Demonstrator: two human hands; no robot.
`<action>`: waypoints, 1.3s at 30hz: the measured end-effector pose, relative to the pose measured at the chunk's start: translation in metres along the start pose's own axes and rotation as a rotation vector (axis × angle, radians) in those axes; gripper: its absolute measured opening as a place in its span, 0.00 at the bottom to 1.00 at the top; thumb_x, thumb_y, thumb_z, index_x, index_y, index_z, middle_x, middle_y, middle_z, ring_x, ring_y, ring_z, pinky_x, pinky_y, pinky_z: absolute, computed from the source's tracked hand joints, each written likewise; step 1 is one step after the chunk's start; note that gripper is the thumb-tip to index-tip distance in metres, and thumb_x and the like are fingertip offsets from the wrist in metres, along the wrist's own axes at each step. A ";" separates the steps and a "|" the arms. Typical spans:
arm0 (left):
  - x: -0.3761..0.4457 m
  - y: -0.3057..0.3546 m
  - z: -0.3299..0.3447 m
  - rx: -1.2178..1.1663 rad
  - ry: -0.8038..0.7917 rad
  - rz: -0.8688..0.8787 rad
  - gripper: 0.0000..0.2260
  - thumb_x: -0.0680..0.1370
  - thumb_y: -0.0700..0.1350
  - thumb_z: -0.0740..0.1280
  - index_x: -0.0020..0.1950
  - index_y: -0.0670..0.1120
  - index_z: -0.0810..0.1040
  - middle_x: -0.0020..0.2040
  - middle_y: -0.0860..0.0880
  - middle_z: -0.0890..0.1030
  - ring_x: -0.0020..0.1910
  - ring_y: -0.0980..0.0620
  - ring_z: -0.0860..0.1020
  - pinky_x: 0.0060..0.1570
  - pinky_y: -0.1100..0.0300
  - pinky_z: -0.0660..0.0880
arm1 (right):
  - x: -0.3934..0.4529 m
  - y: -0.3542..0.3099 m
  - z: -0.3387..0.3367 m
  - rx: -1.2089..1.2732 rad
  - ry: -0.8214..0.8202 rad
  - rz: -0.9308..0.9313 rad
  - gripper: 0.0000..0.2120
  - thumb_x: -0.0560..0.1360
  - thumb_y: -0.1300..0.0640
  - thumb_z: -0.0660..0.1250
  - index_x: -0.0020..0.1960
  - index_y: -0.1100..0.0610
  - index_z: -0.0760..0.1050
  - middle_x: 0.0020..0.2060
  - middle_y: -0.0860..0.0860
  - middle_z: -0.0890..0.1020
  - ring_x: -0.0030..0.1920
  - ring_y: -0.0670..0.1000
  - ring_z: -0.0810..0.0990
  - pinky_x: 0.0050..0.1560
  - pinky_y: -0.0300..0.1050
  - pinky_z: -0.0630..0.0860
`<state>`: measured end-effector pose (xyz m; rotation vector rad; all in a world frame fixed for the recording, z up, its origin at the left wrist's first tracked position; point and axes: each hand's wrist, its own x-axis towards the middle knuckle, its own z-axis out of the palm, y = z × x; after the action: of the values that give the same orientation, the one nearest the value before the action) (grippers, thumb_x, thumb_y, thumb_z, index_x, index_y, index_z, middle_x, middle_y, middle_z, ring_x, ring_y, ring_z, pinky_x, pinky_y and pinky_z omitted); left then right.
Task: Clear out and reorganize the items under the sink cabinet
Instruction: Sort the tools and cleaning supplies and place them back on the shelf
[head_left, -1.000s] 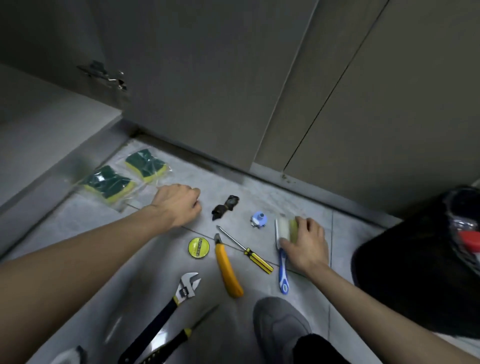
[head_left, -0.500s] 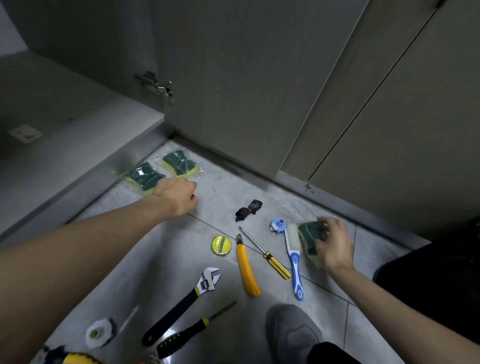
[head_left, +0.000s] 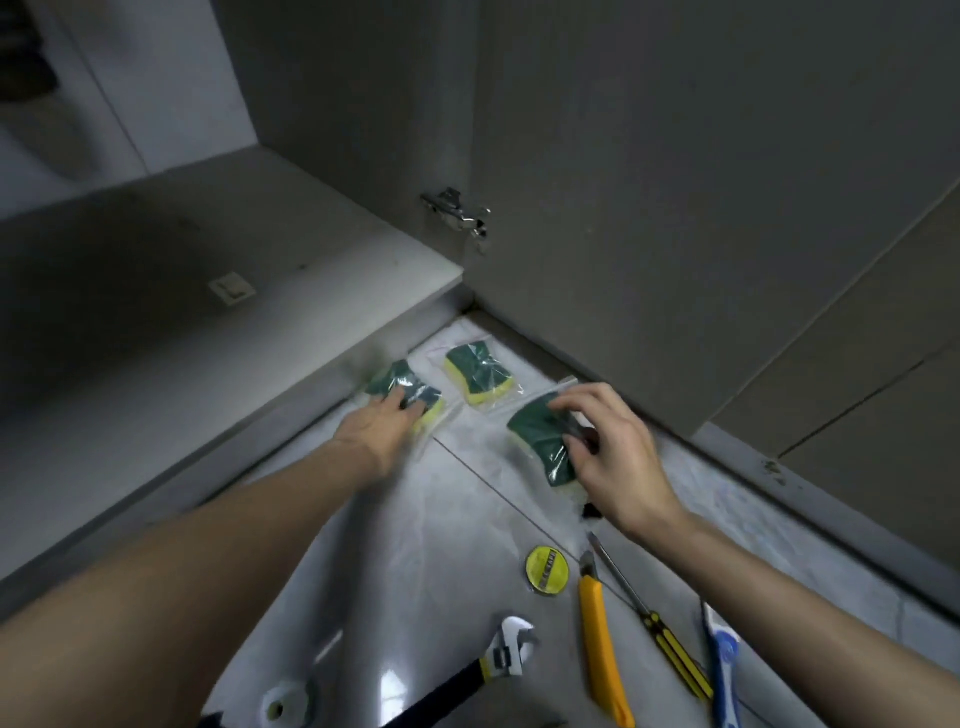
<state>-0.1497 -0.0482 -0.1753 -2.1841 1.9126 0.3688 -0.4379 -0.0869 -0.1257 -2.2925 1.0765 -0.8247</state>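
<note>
Grey tile floor (head_left: 457, 525) carried the sorting; cabinet shelf (head_left: 156, 291) looked nearly bare, just a small flat tag on it, so clearing seemed mostly done, restocking not yet. Left hand (head_left: 382, 428) pressed on one wrapped sponge (head_left: 415, 395); right hand (head_left: 613, 447) pinched a second sponge pack (head_left: 540, 441), third sponge (head_left: 480, 376) lay between them near the plinth. Knife (head_left: 602, 654), screwdriver (head_left: 649, 618), wrench (head_left: 498, 660), tape disc (head_left: 547, 570) lay nearer the person. Open door (head_left: 675, 182) and shelf lip boxed in the corner; free floor sat left of the wrench.
</note>
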 end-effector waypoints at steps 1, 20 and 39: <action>-0.001 -0.003 0.003 0.016 0.023 -0.003 0.29 0.78 0.39 0.65 0.77 0.49 0.60 0.72 0.43 0.65 0.67 0.41 0.73 0.59 0.49 0.74 | 0.016 0.000 0.007 0.028 0.000 0.011 0.21 0.71 0.73 0.67 0.58 0.54 0.79 0.57 0.45 0.78 0.60 0.46 0.78 0.58 0.49 0.78; 0.013 -0.008 0.020 -0.508 0.108 -0.294 0.18 0.82 0.56 0.60 0.64 0.44 0.70 0.64 0.45 0.62 0.52 0.45 0.76 0.59 0.46 0.76 | 0.164 0.026 0.122 -0.006 -0.041 -0.042 0.13 0.75 0.66 0.69 0.55 0.53 0.81 0.51 0.44 0.81 0.52 0.45 0.79 0.54 0.30 0.72; 0.009 -0.006 -0.007 -0.372 0.320 -0.338 0.17 0.81 0.52 0.57 0.65 0.45 0.70 0.63 0.43 0.70 0.53 0.38 0.77 0.43 0.49 0.68 | 0.142 0.006 0.116 -0.068 -0.288 -0.188 0.21 0.74 0.65 0.68 0.66 0.59 0.75 0.65 0.54 0.77 0.67 0.58 0.72 0.70 0.56 0.68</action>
<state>-0.1426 -0.0584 -0.1718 -2.9091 1.6685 0.3532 -0.2890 -0.1851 -0.1662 -2.5032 0.7821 -0.5095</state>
